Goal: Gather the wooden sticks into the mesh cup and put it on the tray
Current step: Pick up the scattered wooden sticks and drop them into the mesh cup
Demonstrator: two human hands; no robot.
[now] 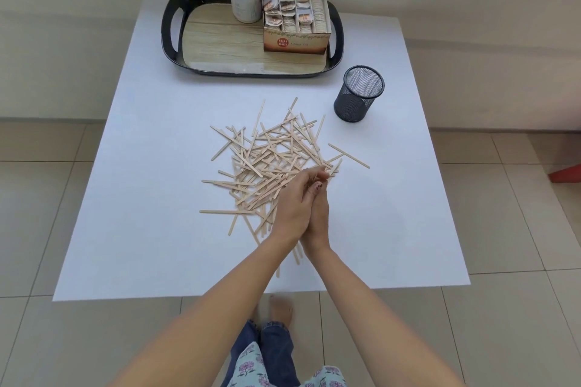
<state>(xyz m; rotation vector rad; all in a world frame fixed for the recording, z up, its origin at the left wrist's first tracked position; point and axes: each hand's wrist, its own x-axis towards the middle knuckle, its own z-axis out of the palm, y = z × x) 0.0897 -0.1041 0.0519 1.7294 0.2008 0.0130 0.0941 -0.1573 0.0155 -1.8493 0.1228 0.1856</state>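
While my left hand (290, 207) & right hand (318, 218) press together, curled over the wooden sticks (267, 160) on the tabletop (141, 166), I can't tell if any are caught btwn them.

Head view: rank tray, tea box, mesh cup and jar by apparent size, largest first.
1. tray, by far the widest.
2. box.
3. cup and jar: the cup looks a bit bigger, but it stands nearer the camera, so I leave these two unranked.
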